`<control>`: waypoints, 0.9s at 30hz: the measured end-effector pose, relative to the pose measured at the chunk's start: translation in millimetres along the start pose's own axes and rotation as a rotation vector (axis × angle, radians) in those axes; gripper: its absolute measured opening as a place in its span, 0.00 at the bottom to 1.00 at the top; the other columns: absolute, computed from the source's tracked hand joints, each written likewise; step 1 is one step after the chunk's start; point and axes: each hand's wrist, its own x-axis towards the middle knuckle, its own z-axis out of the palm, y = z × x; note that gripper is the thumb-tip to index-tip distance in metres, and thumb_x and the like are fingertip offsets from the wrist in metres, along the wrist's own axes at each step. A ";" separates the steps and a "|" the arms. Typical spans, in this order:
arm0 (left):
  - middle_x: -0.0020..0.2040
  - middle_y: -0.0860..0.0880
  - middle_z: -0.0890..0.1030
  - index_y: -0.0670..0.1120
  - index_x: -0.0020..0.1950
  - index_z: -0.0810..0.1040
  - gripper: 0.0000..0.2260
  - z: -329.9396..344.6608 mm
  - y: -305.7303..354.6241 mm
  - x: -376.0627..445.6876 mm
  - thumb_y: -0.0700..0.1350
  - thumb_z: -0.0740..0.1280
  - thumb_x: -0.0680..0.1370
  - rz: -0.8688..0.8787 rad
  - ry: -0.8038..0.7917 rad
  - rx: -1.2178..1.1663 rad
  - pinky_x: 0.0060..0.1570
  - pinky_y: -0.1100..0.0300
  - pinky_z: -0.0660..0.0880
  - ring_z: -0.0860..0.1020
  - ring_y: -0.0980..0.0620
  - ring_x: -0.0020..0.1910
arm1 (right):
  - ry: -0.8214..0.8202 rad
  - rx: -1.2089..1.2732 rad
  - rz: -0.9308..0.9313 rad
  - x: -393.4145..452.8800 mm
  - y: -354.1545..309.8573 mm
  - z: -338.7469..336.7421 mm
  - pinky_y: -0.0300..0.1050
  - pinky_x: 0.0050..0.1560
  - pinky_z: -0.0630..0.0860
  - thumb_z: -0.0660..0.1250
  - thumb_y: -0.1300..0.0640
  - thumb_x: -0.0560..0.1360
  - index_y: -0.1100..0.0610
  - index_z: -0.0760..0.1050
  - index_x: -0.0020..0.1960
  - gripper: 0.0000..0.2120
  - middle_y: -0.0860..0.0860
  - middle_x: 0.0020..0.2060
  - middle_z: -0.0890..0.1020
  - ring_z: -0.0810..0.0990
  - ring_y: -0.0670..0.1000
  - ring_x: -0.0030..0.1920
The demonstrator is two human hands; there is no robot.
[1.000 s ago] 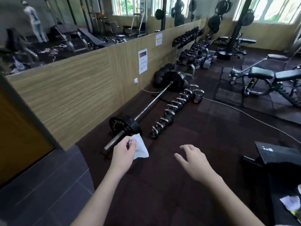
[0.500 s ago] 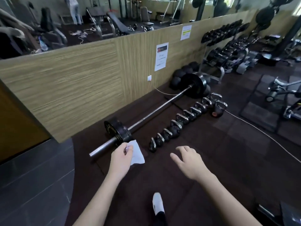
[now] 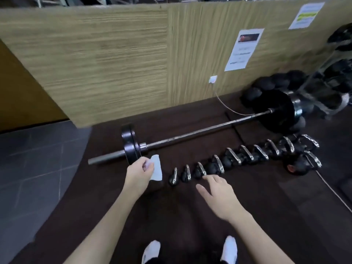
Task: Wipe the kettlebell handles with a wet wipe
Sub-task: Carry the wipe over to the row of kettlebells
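Note:
A row of several black kettlebells (image 3: 236, 159) with chrome handles runs diagonally across the dark floor mat, smallest nearest me. The smallest kettlebell (image 3: 173, 178) stands just right of my left hand. My left hand (image 3: 139, 173) pinches a white wet wipe (image 3: 156, 167) that hangs from its fingertips, left of the row. My right hand (image 3: 219, 193) hovers open, palm down, fingers spread, just in front of the small kettlebells without touching them.
A loaded barbell (image 3: 190, 135) lies behind the kettlebells, parallel to a wood-panelled wall (image 3: 114, 54). Black balls and a dumbbell rack (image 3: 333, 82) fill the far right. A cable (image 3: 333, 189) crosses the mat at right. My white shoes (image 3: 229, 248) show at the bottom. Grey tiles lie left.
I have stepped closer and my view has tilted down. Both hands now sit near the small end of the kettlebell row; the wipe stays in my left hand.

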 end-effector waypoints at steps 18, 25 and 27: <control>0.38 0.46 0.79 0.50 0.45 0.77 0.06 288.4 -189.4 192.1 0.47 0.66 0.82 -0.185 0.354 -0.059 0.38 0.57 0.71 0.73 0.54 0.35 | -0.328 -0.050 -0.334 309.1 190.6 231.8 0.49 0.78 0.60 0.55 0.37 0.83 0.52 0.60 0.80 0.30 0.47 0.75 0.67 0.62 0.51 0.77; 0.44 0.56 0.80 0.52 0.47 0.78 0.05 393.6 -328.6 284.4 0.44 0.67 0.82 0.082 0.216 0.090 0.44 0.66 0.74 0.78 0.61 0.43 | -0.367 0.089 -0.291 411.3 201.0 415.0 0.46 0.74 0.66 0.62 0.46 0.83 0.58 0.57 0.80 0.31 0.53 0.73 0.67 0.66 0.53 0.74; 0.56 0.58 0.80 0.52 0.49 0.79 0.03 427.5 -365.2 302.4 0.45 0.68 0.82 0.183 0.111 0.154 0.56 0.60 0.78 0.79 0.61 0.55 | -0.353 0.103 -0.280 435.2 207.2 468.5 0.46 0.74 0.66 0.63 0.50 0.83 0.60 0.56 0.80 0.31 0.54 0.74 0.66 0.67 0.54 0.74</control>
